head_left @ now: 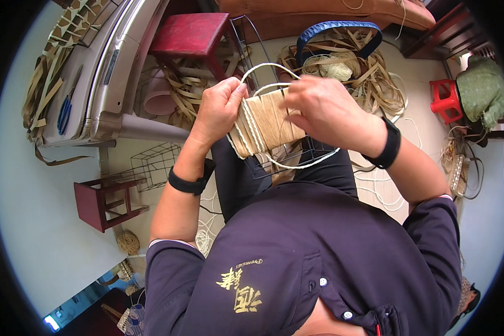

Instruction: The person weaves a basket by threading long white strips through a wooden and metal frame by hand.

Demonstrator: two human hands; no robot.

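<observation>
On my lap rests a black wire frame (257,171) wrapped with flat tan strips, forming a panel (271,115). Twisted white cord (251,126) runs down the panel's left side. My left hand (223,106) is closed on the panel's upper left edge, thumb up by the cord. Over the panel's right part is my right hand (322,101), fingers bent together and slightly blurred; what they pinch is hidden. A loose loop of white cord (269,65) arches from beside the left hand to behind the right hand. More cord curves below the panel.
Ahead on the floor, loose tan strips (383,92) and a cord ball (339,68) lie around a blue-handled basket (339,25). A red stool (190,33) stands ahead left. Scissors (65,115) lie on the grey surface at left. A wire frame (151,165) leans near a small maroon stool (92,207).
</observation>
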